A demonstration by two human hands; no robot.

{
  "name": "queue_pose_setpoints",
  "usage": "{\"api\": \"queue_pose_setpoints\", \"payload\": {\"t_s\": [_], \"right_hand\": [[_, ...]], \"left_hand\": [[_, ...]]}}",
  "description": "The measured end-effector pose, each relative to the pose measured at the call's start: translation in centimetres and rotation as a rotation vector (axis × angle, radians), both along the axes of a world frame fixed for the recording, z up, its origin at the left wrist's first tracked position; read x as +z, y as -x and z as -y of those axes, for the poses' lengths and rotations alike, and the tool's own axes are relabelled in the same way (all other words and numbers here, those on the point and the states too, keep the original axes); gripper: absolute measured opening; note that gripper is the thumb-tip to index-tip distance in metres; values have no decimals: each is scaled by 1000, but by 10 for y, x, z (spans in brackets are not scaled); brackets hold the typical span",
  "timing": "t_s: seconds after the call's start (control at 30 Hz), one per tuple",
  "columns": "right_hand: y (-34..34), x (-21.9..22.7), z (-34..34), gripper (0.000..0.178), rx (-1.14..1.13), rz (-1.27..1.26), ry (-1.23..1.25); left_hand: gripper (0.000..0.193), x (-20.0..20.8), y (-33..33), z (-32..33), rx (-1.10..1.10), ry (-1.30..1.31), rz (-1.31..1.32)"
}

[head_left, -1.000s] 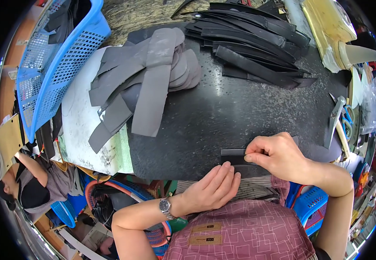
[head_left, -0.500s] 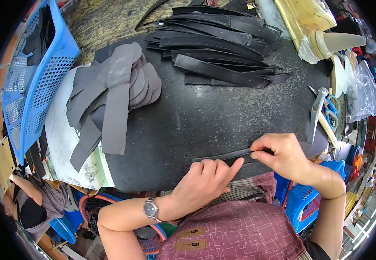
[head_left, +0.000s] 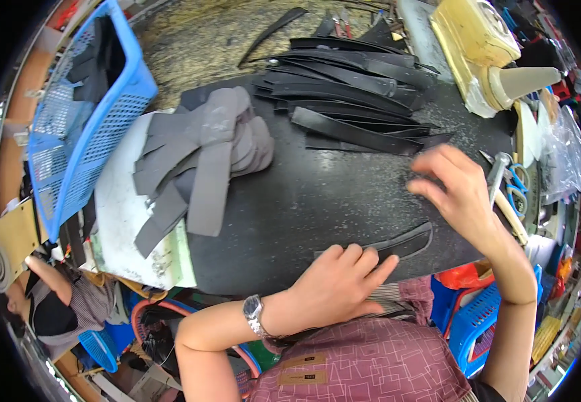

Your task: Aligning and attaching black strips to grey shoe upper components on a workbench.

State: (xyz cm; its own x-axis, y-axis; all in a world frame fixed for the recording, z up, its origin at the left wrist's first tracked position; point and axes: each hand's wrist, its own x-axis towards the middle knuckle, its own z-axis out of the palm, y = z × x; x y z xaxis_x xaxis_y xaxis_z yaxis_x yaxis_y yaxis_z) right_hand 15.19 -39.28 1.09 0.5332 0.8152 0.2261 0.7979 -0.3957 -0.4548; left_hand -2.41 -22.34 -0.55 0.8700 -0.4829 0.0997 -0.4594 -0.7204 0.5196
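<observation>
A dark strip (head_left: 412,241) with a rounded right end and a raised edge lies near the table's front edge. My left hand (head_left: 340,285) rests over its left part, fingers laid on it and thumb apart, covering much of it. Up and to the right, my right hand (head_left: 454,187) hovers above the table with bent fingers and a gap between thumb and forefinger; nothing shows in it. Beyond it lies a heap of black strips (head_left: 350,90). Left of the middle sits a pile of grey strips (head_left: 211,167) with rounded ends.
Scissors (head_left: 518,187) and a hammer-like tool (head_left: 498,177) lie at the table's right edge. A yellow plastic container (head_left: 474,40) stands back right, a blue basket (head_left: 93,134) at the left. Blue crates (head_left: 481,315) sit below the right edge. Another person (head_left: 62,301) works at lower left.
My right hand has let go of the strip's right end and risen away from the table, upward in view. The left hand stays on the strip. The whole view has shifted slightly.
</observation>
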Motion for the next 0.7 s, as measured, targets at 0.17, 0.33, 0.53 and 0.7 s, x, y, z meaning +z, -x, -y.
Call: {"api": "queue_pose_setpoints", "payload": {"t_s": [0.17,0.33,0.53,0.7], "right_hand": [[-12,-22,-56,26,-40,224,-29],[-14,-20,-57,20,1,433,83],[-21,-8,-64,16,48,593,179],[-7,17,-87,13,123,797,38]], "left_hand": [[44,21,-13,-71,847,-464,545],[26,28,2,-117,883,-171,227],[12,37,1,-120,862,43,245],[12,44,-8,-125,759,-184,360]]}}
